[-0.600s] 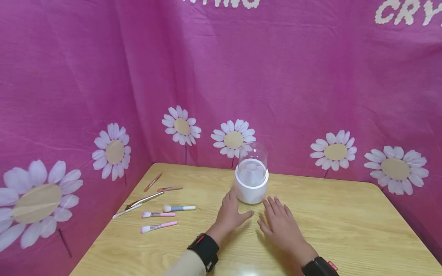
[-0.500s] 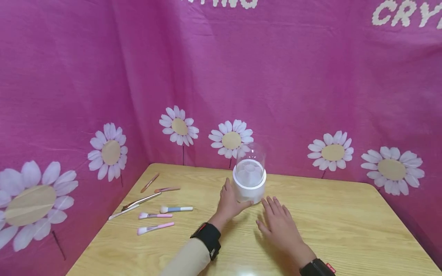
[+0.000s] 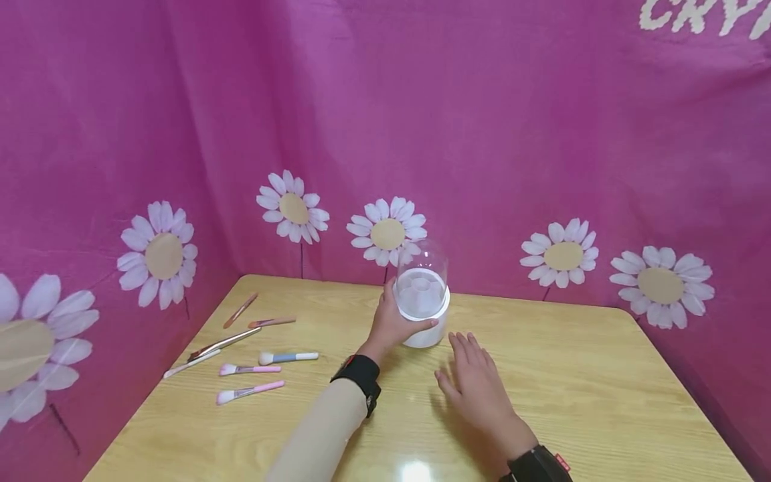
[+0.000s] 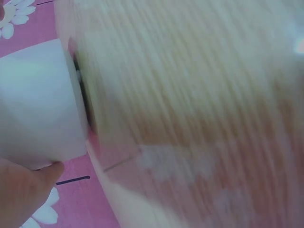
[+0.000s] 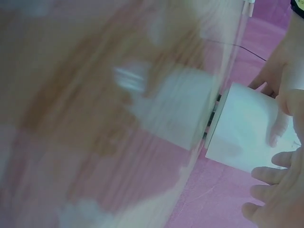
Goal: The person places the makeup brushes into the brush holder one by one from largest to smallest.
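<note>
A white round brush holder (image 3: 425,337) with a clear domed cover (image 3: 424,258) stands upright towards the back of the table. Through the dome, divided compartments show inside it. My left hand (image 3: 391,326) grips the holder, thumb across its front and fingers around its left side. The left wrist view shows the holder's smooth white wall (image 4: 38,104) above the thumb. Just in front and to the right, my right hand (image 3: 478,388) has its fingers extended, holding nothing. In the right wrist view its fingers (image 5: 268,192) show near the white holder (image 5: 242,128), apparently apart from it.
Several makeup brushes lie loose on the left of the wooden table (image 3: 560,375). Among them are a blue-and-white brush (image 3: 288,357), a pink brush (image 3: 249,393) and a long metallic brush (image 3: 225,343). A pink flowered cloth (image 3: 482,134) hangs behind the table.
My left hand has moved up onto the holder, its thumb now across the front, where it was beside the holder before. The right hand keeps its pose. The head view has shifted slightly.
</note>
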`<state>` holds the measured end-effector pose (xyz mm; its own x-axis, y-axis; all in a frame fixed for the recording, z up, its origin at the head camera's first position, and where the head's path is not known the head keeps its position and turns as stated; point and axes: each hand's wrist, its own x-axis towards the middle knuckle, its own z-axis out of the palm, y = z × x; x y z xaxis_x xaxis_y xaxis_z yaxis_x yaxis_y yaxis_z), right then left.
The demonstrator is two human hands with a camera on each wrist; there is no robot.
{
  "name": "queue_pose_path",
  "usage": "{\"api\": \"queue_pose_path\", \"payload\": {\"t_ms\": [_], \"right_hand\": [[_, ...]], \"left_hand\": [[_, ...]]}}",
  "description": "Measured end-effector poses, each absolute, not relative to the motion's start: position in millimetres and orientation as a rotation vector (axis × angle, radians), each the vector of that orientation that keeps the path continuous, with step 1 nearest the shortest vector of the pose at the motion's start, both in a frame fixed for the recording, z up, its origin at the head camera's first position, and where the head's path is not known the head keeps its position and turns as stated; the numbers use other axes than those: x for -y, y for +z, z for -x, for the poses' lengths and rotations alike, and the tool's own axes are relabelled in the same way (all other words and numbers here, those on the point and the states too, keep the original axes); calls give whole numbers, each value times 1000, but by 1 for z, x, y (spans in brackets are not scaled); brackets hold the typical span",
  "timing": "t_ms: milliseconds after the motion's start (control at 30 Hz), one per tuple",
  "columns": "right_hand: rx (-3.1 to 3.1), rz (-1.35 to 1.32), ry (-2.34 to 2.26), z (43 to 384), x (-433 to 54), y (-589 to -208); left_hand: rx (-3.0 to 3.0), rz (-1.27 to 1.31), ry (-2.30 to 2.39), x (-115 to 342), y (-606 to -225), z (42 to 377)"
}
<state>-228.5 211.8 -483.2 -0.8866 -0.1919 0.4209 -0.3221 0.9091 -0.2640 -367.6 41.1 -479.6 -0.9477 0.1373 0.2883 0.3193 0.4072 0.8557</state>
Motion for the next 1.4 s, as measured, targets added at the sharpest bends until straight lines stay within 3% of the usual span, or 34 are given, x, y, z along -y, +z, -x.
{"api": "queue_pose_path", "payload": {"t_ms": [300,667,867,1200,1400], "right_hand": [[2526,-379,715,238,-211,-467],[2354,-452,947,283,-184,-380],[2433,-415,962,299,-177,-365],[2343,-443,888,289,-166,-341],[2184,-262,910,278,-203,-313]], "left_hand": [[2531,470,-1570,-31,-474,345],[2554,527,-1536,-25,-464,327],[2572,515,-1561,-28,-465,324],[2599,437,-1575,-18,-472,315],[2550,417,-1613,-22,-475,313]]}}
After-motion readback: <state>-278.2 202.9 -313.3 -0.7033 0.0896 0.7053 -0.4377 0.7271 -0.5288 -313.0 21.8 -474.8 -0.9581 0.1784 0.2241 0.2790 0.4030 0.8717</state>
